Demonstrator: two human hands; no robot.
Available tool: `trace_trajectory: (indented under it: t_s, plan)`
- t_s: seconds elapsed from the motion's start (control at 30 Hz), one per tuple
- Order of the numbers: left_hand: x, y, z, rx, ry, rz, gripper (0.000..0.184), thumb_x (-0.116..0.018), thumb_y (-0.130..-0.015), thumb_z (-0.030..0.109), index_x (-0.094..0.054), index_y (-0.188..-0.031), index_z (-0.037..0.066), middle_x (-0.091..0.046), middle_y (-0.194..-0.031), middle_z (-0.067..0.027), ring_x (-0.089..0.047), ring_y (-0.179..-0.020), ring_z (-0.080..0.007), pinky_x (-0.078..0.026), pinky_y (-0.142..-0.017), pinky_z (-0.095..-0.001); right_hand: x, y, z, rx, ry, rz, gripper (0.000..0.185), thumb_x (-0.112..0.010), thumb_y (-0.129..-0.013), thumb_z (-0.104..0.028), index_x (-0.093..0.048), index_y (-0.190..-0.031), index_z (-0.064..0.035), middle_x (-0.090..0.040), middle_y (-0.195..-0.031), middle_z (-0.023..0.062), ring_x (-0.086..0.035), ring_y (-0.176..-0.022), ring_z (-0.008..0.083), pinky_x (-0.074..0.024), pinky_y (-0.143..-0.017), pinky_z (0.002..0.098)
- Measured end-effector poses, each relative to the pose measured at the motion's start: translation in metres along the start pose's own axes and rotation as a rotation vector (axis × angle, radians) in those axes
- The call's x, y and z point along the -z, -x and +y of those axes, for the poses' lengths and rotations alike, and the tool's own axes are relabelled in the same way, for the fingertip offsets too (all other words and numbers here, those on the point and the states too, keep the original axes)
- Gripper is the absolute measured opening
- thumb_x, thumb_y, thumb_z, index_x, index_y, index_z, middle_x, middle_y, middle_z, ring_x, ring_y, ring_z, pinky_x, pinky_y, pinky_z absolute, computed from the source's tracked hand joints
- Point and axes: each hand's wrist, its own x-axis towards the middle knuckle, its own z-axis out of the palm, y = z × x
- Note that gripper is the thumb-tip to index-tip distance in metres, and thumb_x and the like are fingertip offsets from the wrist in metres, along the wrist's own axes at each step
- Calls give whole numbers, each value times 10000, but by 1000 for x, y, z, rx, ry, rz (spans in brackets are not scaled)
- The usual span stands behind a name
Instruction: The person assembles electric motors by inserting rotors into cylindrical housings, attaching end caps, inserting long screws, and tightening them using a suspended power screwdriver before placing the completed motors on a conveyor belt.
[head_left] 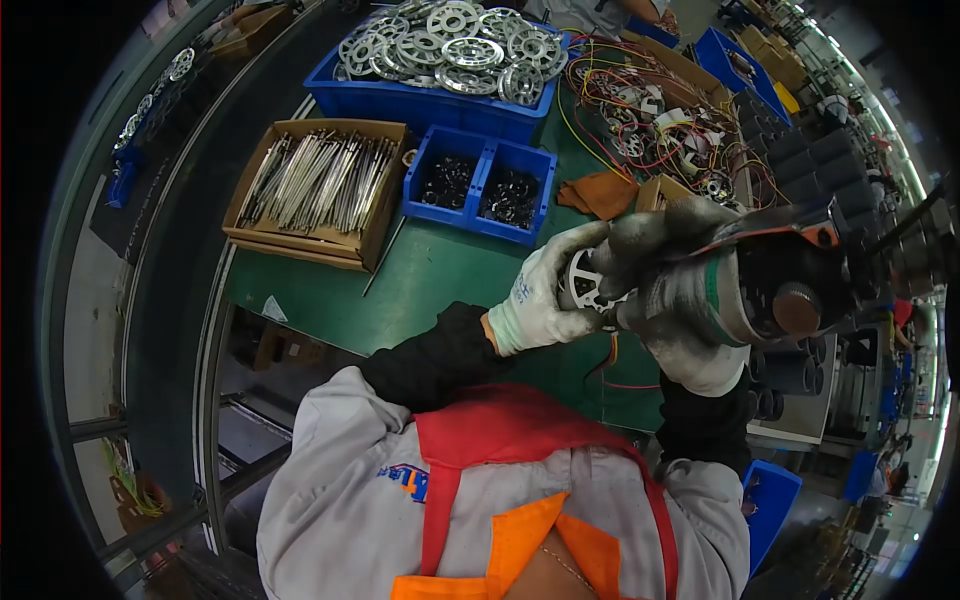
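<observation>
Silver spoked disc [583,284] | faces rightward, long axis near-vertical in view | left hand [548,290] pinching it | right hand [682,338] grip: can't tell

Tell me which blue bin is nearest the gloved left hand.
The right bin of the small joined pair: its front wall comes closest to the left hand. Its twin sits farther left, the large disc-filled bin farther back.

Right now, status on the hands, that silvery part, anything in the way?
Left hand: gripping silvery spoked part. Right hand: close beside it, grip unclear. Dark bulky object hiding some of the right side.
</observation>
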Motion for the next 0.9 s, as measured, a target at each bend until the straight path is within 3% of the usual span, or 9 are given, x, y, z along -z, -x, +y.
trace_trajectory:
  t_s: [0.1, 0.33, 0.47, 0.53, 0.57, 0.63, 0.67, 0.8, 0.9]
  plan:
    - [4, -4, 14, -148, -135, -41, 926, -802, -610, 355, -428, -1363, -34, -584, -1263, -201, -602, -1152, -317, -479, -990, -402, 6, 2, -1, -18, -35, -57, 670, -756, -808, -17, -387, -1361, -100, -590, -956, 70, -626, -809, 170, -549, -718, 315]
    - [6, -2, 10, -156, -147, -49, 951, -817, -586, 362, -429, -1357, -37, -585, -1264, -201, -602, -1154, -323, -480, -991, -409, 3, -5, -9, -63, -196, 105, 743, -798, -785, -116, -374, -1392, -54, -604, -1088, 124, -628, -790, 161, -543, -653, 276]
    - [4, 3, 2, -20, -247, -52, 957, -825, -571, 350, -432, -1355, -34, -569, -1285, -205, -582, -1176, -354, -466, -1010, -417, 10, -20, -10, -81, -268, 168, 783, -816, -776, -158, -368, -1406, -35, -610, -1145, 148, -628, -782, 157, -540, -625, 259]
    - [1, 6, -4, 58, 60, -25, 985, -834, -558, 347, -421, -1362, -45, -560, -1293, -205, -575, -1184, -350, -458, -1020, -414, 30, -40, -5, 216, -123, 154, 530, -583, -865, 50, -417, -1368, 30, -629, -1122, 213, -679, -740, 186, -543, -576, 254]
    - [0, 6, -3, 58, 58, -29, 985, -834, -558, 347, -421, -1362, -45, -560, -1293, -205, -575, -1184, -350, -458, -1020, -414, 27, -45, 2, 207, -38, 287, 513, -589, -844, 61, -457, -1339, 37, -654, -1063, 187, -633, -616, 149, -484, -477, 236]
    - [2, 5, -1, 74, 44, -19, 1037, -854, -543, 368, -404, -1375, -58, -556, -1292, -204, -572, -1190, -335, -455, -1026, -416, 29, -49, 15, 104, 104, 337, 530, -642, -809, 63, -479, -1312, 35, -652, -1082, 163, -621, -608, 135, -488, -483, 235]
    - [4, 5, 0, 67, -24, -24, 1087, -871, -537, 414, -389, -1386, -64, -556, -1287, -201, -569, -1192, -323, -450, -1031, -417, 44, -38, 23, 19, 92, 237, 578, -679, -774, 76, -471, -1310, 16, -656, -1078, 135, -649, -715, 143, -531, -570, 260]
    - [3, 6, -1, 41, 12, -21, 1076, -879, -541, 412, -396, -1377, -64, -537, -1307, -202, -559, -1201, -317, -450, -1030, -410, 27, -49, 15, -67, -59, 268, 573, -642, -795, 92, -442, -1320, -25, -633, -1083, 113, -635, -949, 176, -537, -770, 304]
    - [6, 8, 1, 63, -82, -42, 1055, -869, -532, 398, -411, -1379, -32, -541, -1304, -196, -550, -1197, -326, -437, -1027, -415, 33, -42, 26, -39, -185, 109, 637, -593, -815, 106, -357, -1377, -77, -600, -1081, 94, -615, -950, 179, -526, -787, 319]
